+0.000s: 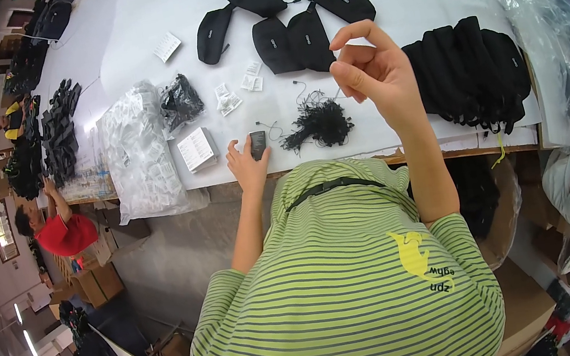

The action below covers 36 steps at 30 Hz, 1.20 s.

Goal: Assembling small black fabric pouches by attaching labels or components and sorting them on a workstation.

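Observation:
My left hand [249, 167] is at the table's near edge, thumb and index finger closed on the sides of a small black hang tag [259, 144]. A thin dark string runs from near the tag toward a tangled heap of black strings [321, 123]. My right hand [378, 74] is raised above the table, right of the heap. Its thumb and fingers come together in a pinch; a thin line seems to hang by them, too fine to name. Beyond it lie several black zippered pouches [309, 37], some joined edge to edge.
A white stack of cards [198, 150] stands left of my left hand. Beside it are a clear bag of white packets [142, 147] and a dark plastic bag [180, 99]. Loose packets [226, 99] lie near. Black pouches [470, 72] are piled right. Other people work at both sides.

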Available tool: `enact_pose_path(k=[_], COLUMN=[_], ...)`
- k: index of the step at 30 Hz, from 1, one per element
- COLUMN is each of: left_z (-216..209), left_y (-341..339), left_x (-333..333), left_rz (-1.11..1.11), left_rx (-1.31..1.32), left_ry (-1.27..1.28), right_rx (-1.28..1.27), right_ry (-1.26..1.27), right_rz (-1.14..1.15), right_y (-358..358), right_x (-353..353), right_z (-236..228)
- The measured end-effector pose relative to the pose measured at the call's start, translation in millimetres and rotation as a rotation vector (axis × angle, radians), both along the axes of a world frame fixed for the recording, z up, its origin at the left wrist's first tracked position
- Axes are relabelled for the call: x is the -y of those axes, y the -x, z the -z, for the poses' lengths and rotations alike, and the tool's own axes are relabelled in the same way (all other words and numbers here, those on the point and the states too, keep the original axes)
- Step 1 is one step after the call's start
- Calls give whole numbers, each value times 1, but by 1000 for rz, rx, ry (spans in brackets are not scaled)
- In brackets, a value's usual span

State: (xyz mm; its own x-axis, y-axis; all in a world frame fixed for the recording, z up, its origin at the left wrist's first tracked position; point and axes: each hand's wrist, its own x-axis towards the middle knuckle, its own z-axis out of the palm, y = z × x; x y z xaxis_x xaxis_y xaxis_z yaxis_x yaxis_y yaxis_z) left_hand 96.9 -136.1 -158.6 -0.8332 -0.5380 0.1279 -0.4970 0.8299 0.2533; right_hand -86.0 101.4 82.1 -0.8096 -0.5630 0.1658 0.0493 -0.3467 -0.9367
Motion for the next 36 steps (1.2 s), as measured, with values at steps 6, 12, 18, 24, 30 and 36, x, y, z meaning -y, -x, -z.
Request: enact_pose_path(k=[6,12,18,24,30,36], left_z=[13,-45,-144,-172,-173,-172], left_y=[2,17,44,52,56,59], left_x=[11,-2,-64,-93,-99,-101], left_rz=[-51,-158,66,209,311,388], left_rx=[23,-361,-264,-168,-124,-80], left_ry=[-155,-787,-1160,-1148,-903,-701], right_rx=[-9,134,218,-168,-258,-281], right_ry=[-117,-209,-176,-349,-394,-440], right_rz=[-11,-27,23,157,161,188], right_y=[15,-1,-33,-48,-49,-50], right_x=[15,2,-1,4,-2,-4], right_z=[59,119,104,88,89,92])
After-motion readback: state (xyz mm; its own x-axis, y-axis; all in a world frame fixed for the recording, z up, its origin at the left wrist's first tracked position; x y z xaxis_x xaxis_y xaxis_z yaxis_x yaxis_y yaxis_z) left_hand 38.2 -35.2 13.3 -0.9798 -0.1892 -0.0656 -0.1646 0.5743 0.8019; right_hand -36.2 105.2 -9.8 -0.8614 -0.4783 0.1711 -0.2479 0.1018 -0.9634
